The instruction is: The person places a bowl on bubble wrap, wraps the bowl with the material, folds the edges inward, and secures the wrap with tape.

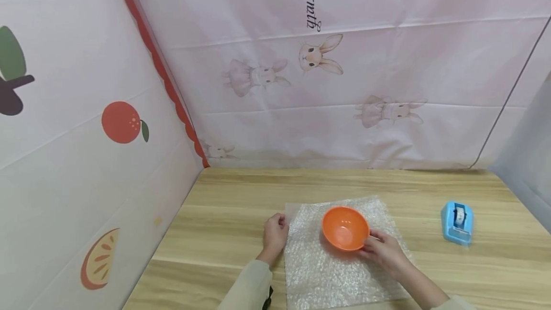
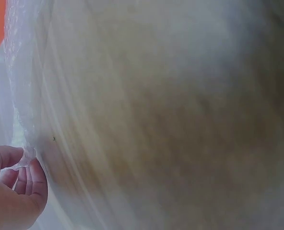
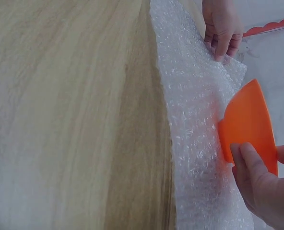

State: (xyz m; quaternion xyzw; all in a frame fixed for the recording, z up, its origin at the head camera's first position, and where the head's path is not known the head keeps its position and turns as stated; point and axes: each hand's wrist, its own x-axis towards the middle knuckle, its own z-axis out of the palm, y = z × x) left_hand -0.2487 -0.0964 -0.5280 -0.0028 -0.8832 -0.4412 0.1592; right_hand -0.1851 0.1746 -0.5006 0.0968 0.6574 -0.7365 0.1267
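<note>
An orange bowl (image 1: 344,226) sits over the middle of a sheet of bubble wrap (image 1: 340,281), nearer its far edge than its near one. Its mouth faces up, leaning a little towards the head camera, and its foot faces down at the sheet. The bowl is round, so its main axis runs from foot to mouth, close to upright; the right wrist view shows the foot at the wrap, though whether it rests fully flat I cannot tell.

The right hand (image 1: 385,254) comes in from the near right. Its grip pinches the bowl's wall on that side, with fingers (image 3: 250,155) laid against the outside and the thumb up at the rim.

The left hand (image 1: 275,233) is at the sheet's left edge, near the far left corner. Its grip pinches a bit of the clear film between thumb and fingers, as the left wrist view shows. That left edge runs nearly straight from front to back.

The sheet lies on a wood-grain counter (image 1: 224,195). Well to the right of the bowl stands a light blue tape dispenser (image 1: 457,224), its long axis pointing roughly from front to back. Behind the counter hangs a pale pink cloth (image 1: 267,128) printed with rabbits.
</note>
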